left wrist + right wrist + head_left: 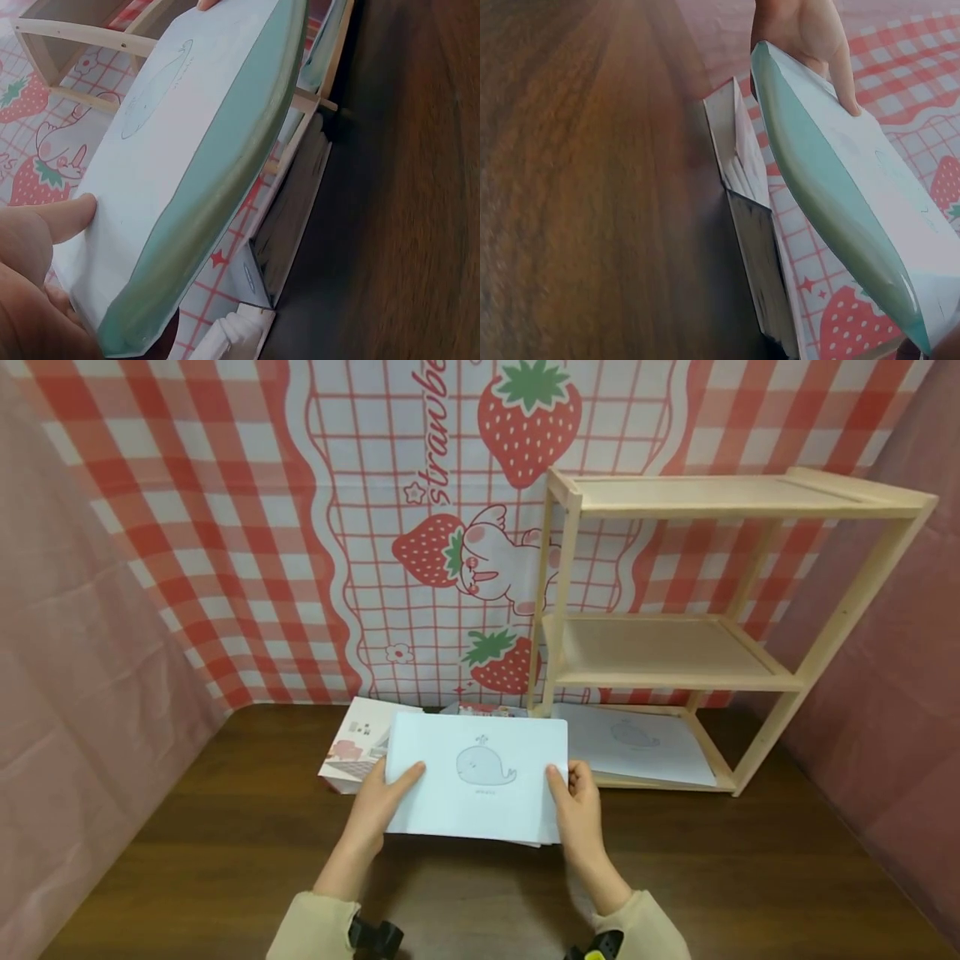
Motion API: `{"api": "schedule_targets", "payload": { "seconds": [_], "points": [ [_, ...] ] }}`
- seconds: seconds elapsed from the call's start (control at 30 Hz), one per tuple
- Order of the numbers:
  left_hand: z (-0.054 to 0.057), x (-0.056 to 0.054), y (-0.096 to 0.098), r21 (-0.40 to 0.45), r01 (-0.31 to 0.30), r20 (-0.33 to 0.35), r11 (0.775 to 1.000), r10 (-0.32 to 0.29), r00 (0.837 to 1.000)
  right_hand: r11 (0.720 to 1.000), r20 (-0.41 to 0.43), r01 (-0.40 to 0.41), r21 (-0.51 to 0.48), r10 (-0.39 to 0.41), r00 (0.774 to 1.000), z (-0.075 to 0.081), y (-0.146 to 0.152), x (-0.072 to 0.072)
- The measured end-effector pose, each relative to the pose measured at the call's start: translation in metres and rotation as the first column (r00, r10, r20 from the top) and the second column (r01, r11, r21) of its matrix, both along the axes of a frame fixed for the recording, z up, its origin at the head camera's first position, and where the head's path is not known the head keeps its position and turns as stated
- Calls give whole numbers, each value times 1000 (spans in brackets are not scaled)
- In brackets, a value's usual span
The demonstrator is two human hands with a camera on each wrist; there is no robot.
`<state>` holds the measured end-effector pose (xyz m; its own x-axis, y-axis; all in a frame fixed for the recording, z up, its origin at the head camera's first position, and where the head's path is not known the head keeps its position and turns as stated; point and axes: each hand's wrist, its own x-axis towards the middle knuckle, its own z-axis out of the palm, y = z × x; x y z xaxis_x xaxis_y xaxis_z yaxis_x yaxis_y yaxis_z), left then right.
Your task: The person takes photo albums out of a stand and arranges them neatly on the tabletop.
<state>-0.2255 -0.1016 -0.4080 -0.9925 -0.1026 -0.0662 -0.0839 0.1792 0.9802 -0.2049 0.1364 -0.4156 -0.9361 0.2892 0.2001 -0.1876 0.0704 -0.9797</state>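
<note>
A white drawing pad, or stack of sheets, with a whale outline on its top face is held up in front of me. My left hand grips its left edge, thumb lying on top. On the opposite edge, my right hand does the same, its other fingers curled behind. Seen from the left wrist, the pad has a thick, glossy, pale green side. That side bows outward in the right wrist view, where the right thumb presses the top face. A thin corner shows under its lower right edge.
A wooden rack stands at the right; on its lowest level lies a similar whale-printed sheet or pad. Behind the held pad, a white box or thick book rests on the brown table. Strawberry-patterned cloth hangs at the back.
</note>
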Motion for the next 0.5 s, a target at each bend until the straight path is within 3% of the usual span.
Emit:
{"api": "schedule_targets", "payload": {
  "seconds": [0.5],
  "points": [
    [-1, 11, -20, -30, 17, 53, 999, -16, 998, 999, 46, -45, 10, 45, 998, -9, -13, 3]
  ]
}}
